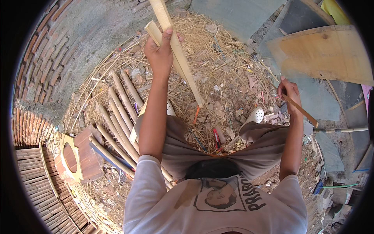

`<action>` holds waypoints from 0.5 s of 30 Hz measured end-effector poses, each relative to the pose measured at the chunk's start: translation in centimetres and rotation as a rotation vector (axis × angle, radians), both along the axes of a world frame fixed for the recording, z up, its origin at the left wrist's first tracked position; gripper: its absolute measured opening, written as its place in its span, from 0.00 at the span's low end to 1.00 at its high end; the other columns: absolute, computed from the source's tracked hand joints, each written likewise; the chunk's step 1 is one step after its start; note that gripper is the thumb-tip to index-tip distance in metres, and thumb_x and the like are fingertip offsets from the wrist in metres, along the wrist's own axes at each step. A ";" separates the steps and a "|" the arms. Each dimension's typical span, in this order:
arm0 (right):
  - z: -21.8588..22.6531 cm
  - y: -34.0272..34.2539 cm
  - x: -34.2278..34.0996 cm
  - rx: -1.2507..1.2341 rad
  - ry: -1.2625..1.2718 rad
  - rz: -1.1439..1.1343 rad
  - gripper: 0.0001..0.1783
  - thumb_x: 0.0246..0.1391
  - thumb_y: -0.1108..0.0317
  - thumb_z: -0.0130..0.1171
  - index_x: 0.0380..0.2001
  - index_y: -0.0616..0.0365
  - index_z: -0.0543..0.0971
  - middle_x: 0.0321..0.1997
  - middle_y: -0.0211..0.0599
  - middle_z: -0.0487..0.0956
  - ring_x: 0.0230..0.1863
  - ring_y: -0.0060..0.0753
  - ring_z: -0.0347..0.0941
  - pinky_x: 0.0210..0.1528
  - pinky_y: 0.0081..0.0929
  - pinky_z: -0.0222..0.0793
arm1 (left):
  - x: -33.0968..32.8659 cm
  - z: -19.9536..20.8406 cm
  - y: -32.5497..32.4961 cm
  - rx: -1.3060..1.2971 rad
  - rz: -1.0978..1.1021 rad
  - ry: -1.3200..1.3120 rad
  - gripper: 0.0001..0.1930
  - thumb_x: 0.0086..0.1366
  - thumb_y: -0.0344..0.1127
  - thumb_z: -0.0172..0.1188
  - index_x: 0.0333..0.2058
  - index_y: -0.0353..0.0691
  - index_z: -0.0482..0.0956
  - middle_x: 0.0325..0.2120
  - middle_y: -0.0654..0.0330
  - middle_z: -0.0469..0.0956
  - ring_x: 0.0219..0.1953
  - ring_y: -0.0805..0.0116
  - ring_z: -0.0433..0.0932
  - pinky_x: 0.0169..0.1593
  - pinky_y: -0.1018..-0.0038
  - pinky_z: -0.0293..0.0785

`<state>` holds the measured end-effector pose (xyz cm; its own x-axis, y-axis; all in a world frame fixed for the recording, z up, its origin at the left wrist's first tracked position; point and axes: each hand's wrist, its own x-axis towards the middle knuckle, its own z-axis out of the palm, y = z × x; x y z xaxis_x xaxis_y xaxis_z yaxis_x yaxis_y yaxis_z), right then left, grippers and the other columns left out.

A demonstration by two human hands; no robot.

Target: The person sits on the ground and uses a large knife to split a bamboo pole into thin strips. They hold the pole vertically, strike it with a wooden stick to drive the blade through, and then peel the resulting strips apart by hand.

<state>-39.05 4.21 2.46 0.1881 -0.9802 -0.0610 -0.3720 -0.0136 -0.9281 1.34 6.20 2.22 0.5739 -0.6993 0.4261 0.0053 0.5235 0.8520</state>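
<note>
My left hand [159,56] is closed around two pale wooden strips, thumb laid over them. The longer strip [181,58] runs from the top edge down to the littered ground between my feet. A shorter strip [154,33] crosses behind it at a slant. On the right, my right hand [290,93] is closed on a narrow brown stick-like piece [302,109], which slants down past my wrist; I cannot make out its exact kind. A red-and-black tool [217,139] lies on the ground between my legs.
Several round wooden poles [120,99] lie to my left. Beyond them is a brown board with a yellow cut-out frame [71,158]. Straw [194,35] and scraps cover the ground. Sheets, including a tan panel [323,52], lie at right. A brick wall [50,58] curves along the left.
</note>
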 end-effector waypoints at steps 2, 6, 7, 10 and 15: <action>2.4 -2.1 -0.3 -0.064 0.097 -0.071 0.31 0.60 0.45 0.54 0.10 0.55 0.70 0.11 0.25 0.65 0.17 0.18 0.58 0.23 0.21 0.51 | -0.6 -0.6 -0.3 0.030 -0.034 0.014 0.13 0.68 0.40 0.61 0.37 0.32 0.78 0.27 0.56 0.82 0.28 0.69 0.84 0.29 0.76 0.79; 5.1 -7.0 5.7 -0.163 0.017 -0.013 0.28 0.59 0.45 0.55 0.14 0.55 0.73 0.15 0.25 0.68 0.18 0.20 0.59 0.25 0.22 0.55 | -2.3 -1.7 -0.6 0.089 -0.081 0.000 0.13 0.68 0.39 0.62 0.38 0.32 0.79 0.26 0.58 0.81 0.28 0.72 0.83 0.30 0.77 0.79; 6.3 -8.3 8.3 -0.169 -0.014 -0.013 0.27 0.59 0.46 0.55 0.15 0.55 0.74 0.16 0.25 0.69 0.19 0.20 0.60 0.26 0.22 0.56 | -2.4 -2.2 -0.7 0.085 -0.090 -0.008 0.13 0.68 0.39 0.62 0.38 0.32 0.79 0.26 0.58 0.82 0.29 0.71 0.83 0.30 0.77 0.79; 10.1 -14.1 15.9 -0.349 -0.170 0.191 0.22 0.62 0.49 0.53 0.34 0.60 0.79 0.33 0.33 0.79 0.31 0.24 0.73 0.36 0.23 0.67 | -2.8 -1.5 -0.8 0.101 -0.113 -0.008 0.13 0.68 0.39 0.62 0.38 0.32 0.79 0.26 0.58 0.82 0.29 0.71 0.83 0.31 0.77 0.79; 14.2 -16.2 26.3 -0.260 -0.401 0.458 0.53 0.57 0.41 0.57 0.74 0.47 0.41 0.78 0.46 0.43 0.74 0.46 0.46 0.71 0.38 0.47 | -2.5 -1.6 -0.3 0.129 -0.111 -0.004 0.13 0.67 0.39 0.63 0.40 0.33 0.80 0.26 0.61 0.81 0.29 0.76 0.81 0.31 0.78 0.76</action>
